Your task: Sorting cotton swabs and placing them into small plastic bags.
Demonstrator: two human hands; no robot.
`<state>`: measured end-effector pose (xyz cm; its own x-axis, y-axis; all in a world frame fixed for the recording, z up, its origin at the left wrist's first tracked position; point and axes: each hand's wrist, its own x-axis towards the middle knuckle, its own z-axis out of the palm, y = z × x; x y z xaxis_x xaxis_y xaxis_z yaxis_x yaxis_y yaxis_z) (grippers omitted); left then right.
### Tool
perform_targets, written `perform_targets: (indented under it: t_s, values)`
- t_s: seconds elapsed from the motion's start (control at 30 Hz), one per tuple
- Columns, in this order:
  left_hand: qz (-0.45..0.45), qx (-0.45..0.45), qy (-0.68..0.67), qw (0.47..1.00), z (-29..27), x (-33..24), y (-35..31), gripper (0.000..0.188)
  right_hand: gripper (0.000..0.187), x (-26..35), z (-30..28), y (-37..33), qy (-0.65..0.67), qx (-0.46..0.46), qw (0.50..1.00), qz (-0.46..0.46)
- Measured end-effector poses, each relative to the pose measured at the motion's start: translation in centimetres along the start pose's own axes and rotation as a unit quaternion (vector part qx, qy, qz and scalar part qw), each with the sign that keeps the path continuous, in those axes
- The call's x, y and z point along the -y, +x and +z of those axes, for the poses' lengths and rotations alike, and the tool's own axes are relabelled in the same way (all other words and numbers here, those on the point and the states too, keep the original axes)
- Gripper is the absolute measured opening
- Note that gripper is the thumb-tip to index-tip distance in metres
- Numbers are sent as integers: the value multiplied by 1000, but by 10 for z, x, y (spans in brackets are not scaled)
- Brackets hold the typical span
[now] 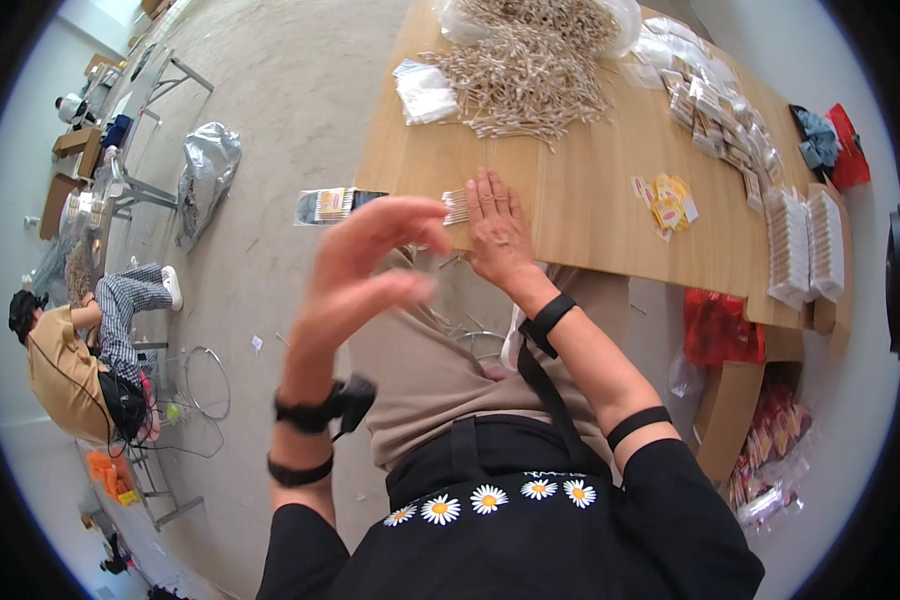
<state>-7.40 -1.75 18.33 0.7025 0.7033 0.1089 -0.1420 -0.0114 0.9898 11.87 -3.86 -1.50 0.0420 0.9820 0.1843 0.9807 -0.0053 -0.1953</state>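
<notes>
Your right hand (500, 232) lies palm down near the front edge of the wooden table (590, 190), fingers straight and close together, not gripping. Against its left side: a small row of cotton swabs (454, 207), thin sticks lying parallel. Some may run under your fingers; can't tell, so no count. Your left hand (355, 260) is raised and blurred, fingers curved and thumb apart, nothing visible between them.

Beyond the hands, one big loose heap of swabs (530, 90) — tan sticks, pale tips, crossing every which way, too many to count. One crinkled clear plastic bag (625, 25) at its far side. Left of the heap, one flat stack of small see-through bags (426, 95), soft and glossy, number hidden.

At the table's left edge, one clear flat packet (332, 205) with a yellow-and-white label, swabs showing inside.

To your right, one scatter of small yellow cards (667, 203), smooth and overlapping, count unclear. Farther right, a slippery jumble of filled packs (715, 125) in shiny film; nearer, two upright rows of white packs (790, 245), side by side. Below the tabletop, one thin red bag (715, 325) above one cardboard box (732, 410).
</notes>
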Motion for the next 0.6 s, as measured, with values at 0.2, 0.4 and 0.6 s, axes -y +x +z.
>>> perform_targets:
  t_s: [0.2, 0.4, 0.6]
  values:
    - [76, 447, -60, 889, -14, -175, -44, 77, 99, 5, -9, 3, 21, 10, 1000, -8]
    - [194, 329, -14, 924, 36, -178, -56, 43, 93, 3, -10, 2, 8, 14, 1000, 0]
    - [280, 327, -121, 894, 45, -165, -57, 40, 90, 5, -3, 0, 15, 8, 1000, 0]
